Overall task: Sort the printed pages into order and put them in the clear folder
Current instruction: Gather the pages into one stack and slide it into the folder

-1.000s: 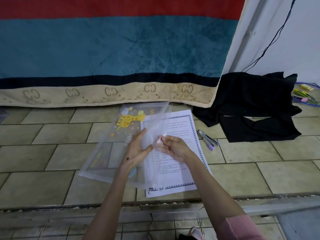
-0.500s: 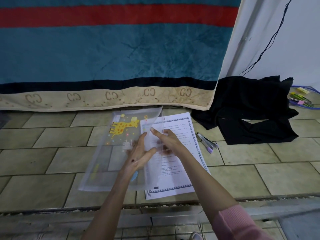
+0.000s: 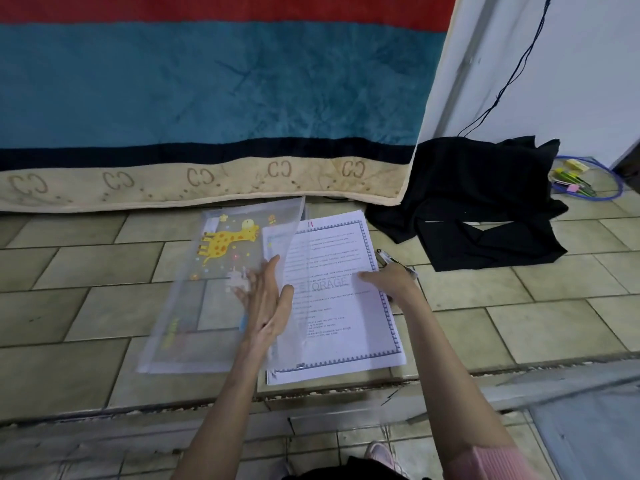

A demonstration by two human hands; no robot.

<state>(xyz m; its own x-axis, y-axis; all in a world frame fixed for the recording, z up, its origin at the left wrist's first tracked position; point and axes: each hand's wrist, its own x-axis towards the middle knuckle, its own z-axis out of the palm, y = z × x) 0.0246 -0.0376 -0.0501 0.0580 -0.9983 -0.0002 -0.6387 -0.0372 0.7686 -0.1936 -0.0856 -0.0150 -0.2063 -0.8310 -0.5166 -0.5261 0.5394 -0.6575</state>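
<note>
The left hand (image 3: 266, 303), fingers straight, held the clear folder (image 3: 221, 289) open while the right hand (image 3: 391, 280), fingers flat, pressed the printed pages (image 3: 343, 323) still outside it.

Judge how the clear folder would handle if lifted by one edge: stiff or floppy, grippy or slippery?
Probably floppy: the folder is thin see-through film whose flap already curves up by the left hand. Likely slippery, being glossy. Likely light, since only tiles show through it.

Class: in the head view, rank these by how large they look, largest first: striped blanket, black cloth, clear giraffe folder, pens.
1. striped blanket
2. black cloth
3. clear giraffe folder, close to the cloth, so unsure
4. pens
</note>
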